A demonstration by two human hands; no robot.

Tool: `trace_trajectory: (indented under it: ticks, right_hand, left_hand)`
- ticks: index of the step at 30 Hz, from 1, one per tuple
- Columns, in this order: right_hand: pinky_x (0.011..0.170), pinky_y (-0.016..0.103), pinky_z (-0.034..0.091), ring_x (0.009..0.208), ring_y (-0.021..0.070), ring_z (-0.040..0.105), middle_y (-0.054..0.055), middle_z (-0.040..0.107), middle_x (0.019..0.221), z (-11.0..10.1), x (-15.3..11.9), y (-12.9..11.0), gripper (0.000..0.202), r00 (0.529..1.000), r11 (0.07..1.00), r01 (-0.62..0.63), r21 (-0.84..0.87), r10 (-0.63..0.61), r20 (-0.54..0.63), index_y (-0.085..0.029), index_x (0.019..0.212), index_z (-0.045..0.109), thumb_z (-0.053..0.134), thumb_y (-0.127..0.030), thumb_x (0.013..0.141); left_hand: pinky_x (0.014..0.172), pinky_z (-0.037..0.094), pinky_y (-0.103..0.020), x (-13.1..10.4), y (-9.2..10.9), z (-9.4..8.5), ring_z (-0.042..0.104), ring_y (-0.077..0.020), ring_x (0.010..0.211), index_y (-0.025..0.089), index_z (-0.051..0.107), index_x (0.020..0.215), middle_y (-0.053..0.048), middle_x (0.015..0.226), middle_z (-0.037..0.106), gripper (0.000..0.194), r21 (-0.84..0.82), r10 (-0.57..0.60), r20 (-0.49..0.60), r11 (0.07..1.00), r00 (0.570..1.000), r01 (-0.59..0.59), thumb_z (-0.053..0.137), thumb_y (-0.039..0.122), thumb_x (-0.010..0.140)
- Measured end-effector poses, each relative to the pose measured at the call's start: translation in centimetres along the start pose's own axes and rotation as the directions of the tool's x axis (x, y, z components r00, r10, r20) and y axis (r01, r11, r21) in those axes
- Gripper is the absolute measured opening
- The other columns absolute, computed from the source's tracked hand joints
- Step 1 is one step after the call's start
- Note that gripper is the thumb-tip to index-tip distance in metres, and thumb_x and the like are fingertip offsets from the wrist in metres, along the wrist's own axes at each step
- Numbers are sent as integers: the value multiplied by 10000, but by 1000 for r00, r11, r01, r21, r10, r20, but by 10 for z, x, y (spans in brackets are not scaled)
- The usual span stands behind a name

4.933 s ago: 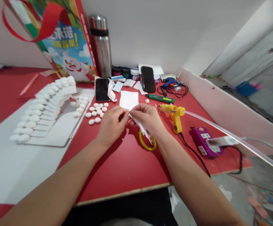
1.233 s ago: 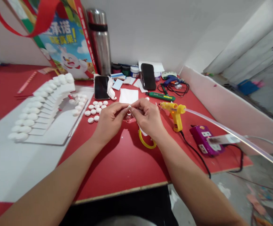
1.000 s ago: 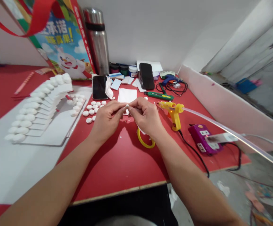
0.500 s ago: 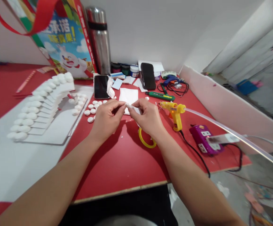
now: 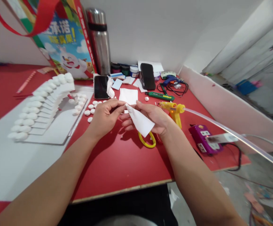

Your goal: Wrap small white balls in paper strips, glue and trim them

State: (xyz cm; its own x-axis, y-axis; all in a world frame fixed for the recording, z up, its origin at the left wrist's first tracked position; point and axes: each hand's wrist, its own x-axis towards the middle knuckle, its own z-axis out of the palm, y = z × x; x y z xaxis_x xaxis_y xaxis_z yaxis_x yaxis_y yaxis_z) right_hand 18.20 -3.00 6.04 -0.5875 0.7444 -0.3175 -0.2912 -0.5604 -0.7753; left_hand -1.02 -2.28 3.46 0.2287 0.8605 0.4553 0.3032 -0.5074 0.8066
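Note:
My left hand [image 5: 108, 116] pinches the narrow, gathered tip of a white sheet of tissue or thin paper [image 5: 141, 121]. The sheet fans out to the right and hangs over the palm side of my right hand [image 5: 150, 116], whose fingers are spread beneath it. Behind the hands lies a stack of white squares [image 5: 128, 96]. Several small white rounded pieces [image 5: 87, 112] sit left of my left hand. At the left stands a curved, stepped white paper piece with padded white ends [image 5: 43, 108].
A yellow glue gun [image 5: 175, 108], a purple power adapter [image 5: 205, 138] and yellow-handled scissors [image 5: 147, 145] lie at the right. Behind are phones [image 5: 148, 76], a green cutter [image 5: 161, 96], a steel flask [image 5: 100, 44] and a bag [image 5: 68, 47].
My right hand has let go of its pinch and turned palm up with its fingers spread. The white sheet now shows, fanned out over it. My left hand still pinches near the same spot.

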Motion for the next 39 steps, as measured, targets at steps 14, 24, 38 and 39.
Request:
trace_trajectory:
  ticks: [14, 24, 38, 39]
  right_hand:
    - [546, 246, 545, 546, 81, 498, -28, 590, 723, 4, 0, 8, 237, 985, 980, 148, -134, -159, -72, -152, 952, 650, 746, -352, 868]
    - [461, 226, 350, 487, 100, 510, 0, 633, 587, 4, 9, 21, 295, 723, 537, 210, -817, -648, -240, -154, 729, 694, 717, -419, 856]
    - [516, 260, 435, 518, 129, 576, 13, 680, 629, 16, 5, 28, 218, 601, 494, 351, -795, -770, -213, -177, 738, 697, 664, -319, 900]
    - [504, 261, 435, 505, 128, 575, 12, 680, 632, 16, 4, 26, 201, 608, 503, 360, -785, -765, -211, -175, 755, 702, 667, -314, 897]
  left_hand:
    - [790, 552, -300, 0, 6, 0, 688, -187, 813, 171, 790, 922, -48, 868, 767, 161, -111, -108, 10, 988, 994, 108, 680, 285, 890]
    - [653, 531, -260, -4, 2, 10, 671, -161, 710, 154, 797, 927, -26, 802, 773, 171, -103, -206, -69, 975, 976, 198, 695, 273, 859]
    - [822, 536, -318, -16, 9, 21, 683, -197, 879, 163, 740, 1174, -95, 936, 750, 298, 391, 318, -108, 885, 942, -254, 503, 232, 1006]
    - [832, 540, -316, -16, 9, 21, 685, -195, 895, 168, 741, 1175, -96, 958, 752, 295, 364, 317, -109, 895, 942, -259, 510, 238, 1006]
